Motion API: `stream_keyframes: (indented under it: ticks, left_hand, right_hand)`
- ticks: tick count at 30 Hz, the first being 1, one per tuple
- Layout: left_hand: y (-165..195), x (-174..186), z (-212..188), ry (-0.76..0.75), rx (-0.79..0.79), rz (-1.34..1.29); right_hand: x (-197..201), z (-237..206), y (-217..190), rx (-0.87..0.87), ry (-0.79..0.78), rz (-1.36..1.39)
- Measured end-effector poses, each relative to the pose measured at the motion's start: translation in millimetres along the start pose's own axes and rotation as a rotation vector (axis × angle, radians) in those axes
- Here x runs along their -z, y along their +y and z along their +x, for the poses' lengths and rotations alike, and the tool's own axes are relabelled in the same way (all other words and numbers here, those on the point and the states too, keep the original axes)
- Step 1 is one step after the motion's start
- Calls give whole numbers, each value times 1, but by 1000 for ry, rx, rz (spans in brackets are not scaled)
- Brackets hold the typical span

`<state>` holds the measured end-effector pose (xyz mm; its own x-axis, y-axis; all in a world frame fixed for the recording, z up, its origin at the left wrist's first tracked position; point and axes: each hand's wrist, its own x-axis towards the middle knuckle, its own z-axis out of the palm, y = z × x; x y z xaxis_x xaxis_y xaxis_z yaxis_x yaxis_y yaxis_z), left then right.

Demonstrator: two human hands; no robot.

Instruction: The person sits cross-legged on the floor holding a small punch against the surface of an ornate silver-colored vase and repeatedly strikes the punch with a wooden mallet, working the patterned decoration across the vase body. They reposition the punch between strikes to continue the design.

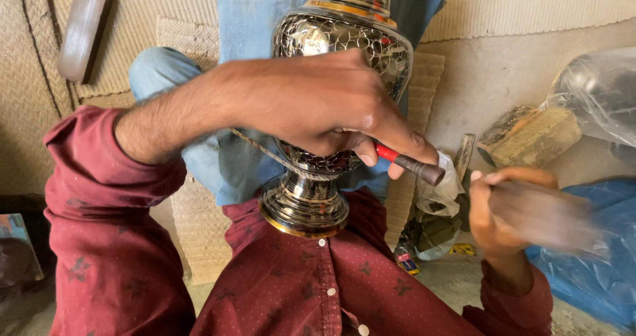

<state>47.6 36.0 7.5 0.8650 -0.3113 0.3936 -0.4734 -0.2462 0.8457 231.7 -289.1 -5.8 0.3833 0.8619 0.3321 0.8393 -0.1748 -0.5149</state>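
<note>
Head view, looking down at lap. Shiny silver-and-black engraved metal vase (344,44) with gold bands lying tilted across lap, round base (303,207) pressed against maroon shirt (318,283), neck pointing away over blue-jeaned legs (252,18). Left hand (318,104) draped over vase belly, fingers (391,134) clenched around short red-handled chisel with dark blunt end (414,166); dark end jutting out toward right, working tip hidden under hand against lower vase body. Right hand (507,210) raised just beside chisel end, heavily blurred; fingers closed in a fist around something smeared by motion, cannot tell what. Woven tan floor mat (159,11) beneath legs. Brown rectangular block (83,31) lying on mat at upper left, well apart. Chunk of rough wood (530,137) on concrete floor at right, near clear plastic bag (596,91). Blue plastic sheet (596,270) at lower right. Crumpled white bag and small scraps (440,197) on floor between lap and right hand.
</note>
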Motion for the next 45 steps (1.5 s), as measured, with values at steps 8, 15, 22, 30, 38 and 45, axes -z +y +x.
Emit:
stream_keyframes:
  ticks: [8, 15, 22, 30, 38, 45]
  left_hand:
    - [17, -28, -21, 398, 153, 154]
    - [35, -51, -25, 708, 252, 191]
    - [40, -77, -24, 942, 388, 198]
    - [37, -114, -22, 1275, 412, -53]
    - [20, -134, -21, 1474, 344, -107]
    - [15, -134, -19, 1493, 256, -158]
  right_hand:
    - [12, 21, 29, 35, -144, 239]
    - [34, 83, 2, 520, -226, -397]
    - [44, 147, -25, 357, -539, -192]
    - [40, 181, -10, 272, -831, -209]
    - [31, 231, -80, 340, -973, -184]
    - [34, 221, -68, 250, -904, -82]
